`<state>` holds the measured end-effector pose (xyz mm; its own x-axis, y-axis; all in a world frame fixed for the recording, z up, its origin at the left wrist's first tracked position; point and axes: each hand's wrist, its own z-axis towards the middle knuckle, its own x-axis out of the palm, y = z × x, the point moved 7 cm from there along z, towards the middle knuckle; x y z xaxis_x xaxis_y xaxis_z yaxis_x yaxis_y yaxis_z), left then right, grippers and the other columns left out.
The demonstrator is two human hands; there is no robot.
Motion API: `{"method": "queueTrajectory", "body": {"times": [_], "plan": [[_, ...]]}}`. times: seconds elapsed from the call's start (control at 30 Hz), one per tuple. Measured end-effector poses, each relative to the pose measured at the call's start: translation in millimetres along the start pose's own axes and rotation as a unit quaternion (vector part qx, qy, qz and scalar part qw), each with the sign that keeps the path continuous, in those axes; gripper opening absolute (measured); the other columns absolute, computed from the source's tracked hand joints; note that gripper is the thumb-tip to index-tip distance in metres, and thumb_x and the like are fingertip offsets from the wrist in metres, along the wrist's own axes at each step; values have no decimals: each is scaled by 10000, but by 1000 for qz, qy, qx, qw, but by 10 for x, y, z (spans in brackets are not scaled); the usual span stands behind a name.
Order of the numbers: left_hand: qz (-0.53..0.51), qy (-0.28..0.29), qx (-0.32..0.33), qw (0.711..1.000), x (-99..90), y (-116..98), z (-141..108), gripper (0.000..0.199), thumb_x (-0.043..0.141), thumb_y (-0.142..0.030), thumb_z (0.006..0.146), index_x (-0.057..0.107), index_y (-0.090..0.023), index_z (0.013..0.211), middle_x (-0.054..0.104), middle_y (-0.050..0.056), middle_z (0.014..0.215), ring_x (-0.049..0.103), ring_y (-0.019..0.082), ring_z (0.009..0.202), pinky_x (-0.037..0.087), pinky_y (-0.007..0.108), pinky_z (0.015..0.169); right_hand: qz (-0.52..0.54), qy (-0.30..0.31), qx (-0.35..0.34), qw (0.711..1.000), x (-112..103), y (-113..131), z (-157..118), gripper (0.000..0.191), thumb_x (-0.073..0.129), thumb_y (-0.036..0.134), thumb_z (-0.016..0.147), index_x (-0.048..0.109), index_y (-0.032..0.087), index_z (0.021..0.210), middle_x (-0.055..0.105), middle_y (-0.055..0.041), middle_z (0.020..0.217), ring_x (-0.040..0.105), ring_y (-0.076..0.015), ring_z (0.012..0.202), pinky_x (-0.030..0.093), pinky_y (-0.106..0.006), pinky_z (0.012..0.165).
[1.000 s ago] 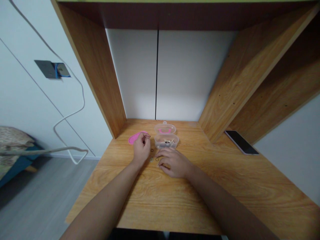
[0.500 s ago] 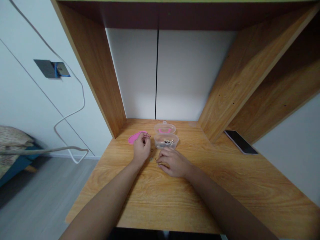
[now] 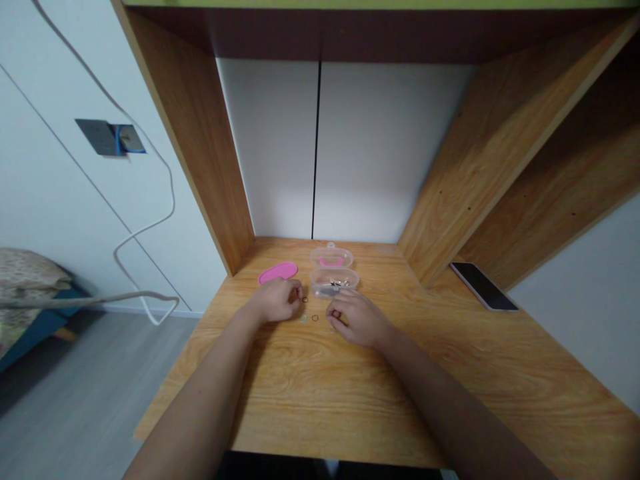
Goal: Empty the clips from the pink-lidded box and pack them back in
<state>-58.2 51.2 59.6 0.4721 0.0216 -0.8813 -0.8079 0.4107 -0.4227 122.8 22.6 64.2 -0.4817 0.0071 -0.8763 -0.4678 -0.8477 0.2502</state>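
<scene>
A clear plastic case point(image 3: 334, 283) lies open on the wooden desk, small metallic and dark items inside and a pink piece in its raised lid point(image 3: 331, 257). Left of it is a pink oval tray point(image 3: 278, 272). Just below the tray, my left hand point(image 3: 281, 299) has its fingers curled by a dark ring point(image 3: 305, 300); what they hold, if anything, is too small to see. My right hand point(image 3: 356, 317), in front of the case, has fingertips pinched together over something I cannot make out. Between the hands lie another small dark ring point(image 3: 315, 318) and a pale small item point(image 3: 303, 319).
A phone point(image 3: 483, 287) lies at the right of the desk point(image 3: 320, 387). Wooden side panels point(image 3: 195, 147) and a shelf overhead point(image 3: 340, 33) frame the work area. A white cable point(image 3: 171, 193) hangs at the left wall.
My left hand has moved down off the pink tray, toward the dark ring. My right hand has shifted slightly right, uncovering the ring between the hands. The view has shifted a little.
</scene>
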Motion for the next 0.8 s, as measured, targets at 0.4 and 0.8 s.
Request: {"method": "queueTrajectory", "body": {"times": [0.4, 0.8], "plan": [[-54, 142, 10, 988, 144, -128, -72, 166, 673, -318, 722, 708, -198, 831, 701, -7, 759, 593, 142, 656, 380, 240, 598, -72, 32, -12, 997, 66, 35, -1, 153, 576, 215, 930, 729, 207, 917, 712, -51, 870, 635, -199, 852, 468, -329, 813], [-105, 157, 22, 982, 295, -92, -71, 131, 638, -224, 698, 726, -167, 777, 711, 7, 713, 589, 123, 604, 382, 216, 550, -38, 51, -34, 997, 155, 152, 28, 119, 630, 226, 885, 727, 191, 944, 729, -59, 890, 655, -193, 840, 481, -310, 783]]}}
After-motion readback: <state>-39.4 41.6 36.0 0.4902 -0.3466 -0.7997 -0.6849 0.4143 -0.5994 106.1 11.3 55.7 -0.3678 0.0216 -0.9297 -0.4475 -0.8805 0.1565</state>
